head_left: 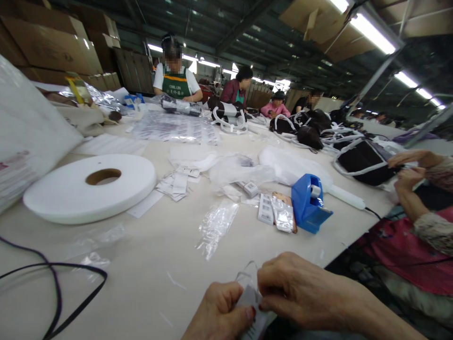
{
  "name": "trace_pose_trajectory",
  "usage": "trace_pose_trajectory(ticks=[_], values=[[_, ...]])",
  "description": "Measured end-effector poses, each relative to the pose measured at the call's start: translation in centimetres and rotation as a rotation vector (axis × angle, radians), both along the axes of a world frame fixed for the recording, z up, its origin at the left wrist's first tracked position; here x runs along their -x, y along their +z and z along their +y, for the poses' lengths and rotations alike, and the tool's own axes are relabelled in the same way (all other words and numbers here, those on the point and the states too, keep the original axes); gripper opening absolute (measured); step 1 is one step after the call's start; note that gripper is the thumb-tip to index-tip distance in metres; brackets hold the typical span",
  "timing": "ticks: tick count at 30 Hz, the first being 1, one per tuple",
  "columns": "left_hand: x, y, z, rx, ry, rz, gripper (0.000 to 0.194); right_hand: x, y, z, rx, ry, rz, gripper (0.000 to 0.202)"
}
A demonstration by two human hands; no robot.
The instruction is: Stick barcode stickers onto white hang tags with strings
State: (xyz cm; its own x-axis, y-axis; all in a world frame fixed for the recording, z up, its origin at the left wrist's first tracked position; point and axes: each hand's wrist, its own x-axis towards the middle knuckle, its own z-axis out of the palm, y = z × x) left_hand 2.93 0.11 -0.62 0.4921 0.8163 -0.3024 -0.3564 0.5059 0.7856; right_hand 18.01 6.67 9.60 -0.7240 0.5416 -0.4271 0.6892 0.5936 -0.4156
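Observation:
My left hand and my right hand meet at the bottom edge of the view, close to my body. Both pinch a small white paper tag with a clear plastic sleeve sticking up from it. The tag's lower part runs out of the view. Just beyond my hands, a pile of small clear bags lies on the beige table.
A large white tape roll lies at left, a black cord near the front left. A blue tape dispenser, barcode tags and white labels sit mid-table. A co-worker's hands work at right; other people sit farther back with black bags.

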Motion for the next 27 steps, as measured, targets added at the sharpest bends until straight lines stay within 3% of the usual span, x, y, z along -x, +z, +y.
trace_pose_trajectory(ticks=[7, 11, 15, 23, 27], values=[[0.0, -1.8, -0.1, -0.001, -0.012, 0.048, 0.050, 0.1, -0.8, 0.5, 0.091, -0.168, 0.014, 0.011], [0.1, -2.4, -0.1, 0.010, -0.025, 0.066, 0.050, 0.2, -1.1, 0.7, 0.154, -0.197, 0.032, 0.012], [0.2, -2.3, 0.0, -0.014, -0.047, 0.039, 0.049, 0.4, -1.1, 0.7, 0.132, -0.203, 0.028, 0.012], [0.3, -0.8, 0.4, 0.033, -0.113, 0.039, 0.051, 0.3, -1.4, 0.3, 0.089, -0.185, -0.003, 0.017], [0.2, -1.3, 0.4, 0.042, -0.122, 0.016, 0.048, 0.1, -1.4, 0.2, 0.096, -0.173, -0.007, 0.020]])
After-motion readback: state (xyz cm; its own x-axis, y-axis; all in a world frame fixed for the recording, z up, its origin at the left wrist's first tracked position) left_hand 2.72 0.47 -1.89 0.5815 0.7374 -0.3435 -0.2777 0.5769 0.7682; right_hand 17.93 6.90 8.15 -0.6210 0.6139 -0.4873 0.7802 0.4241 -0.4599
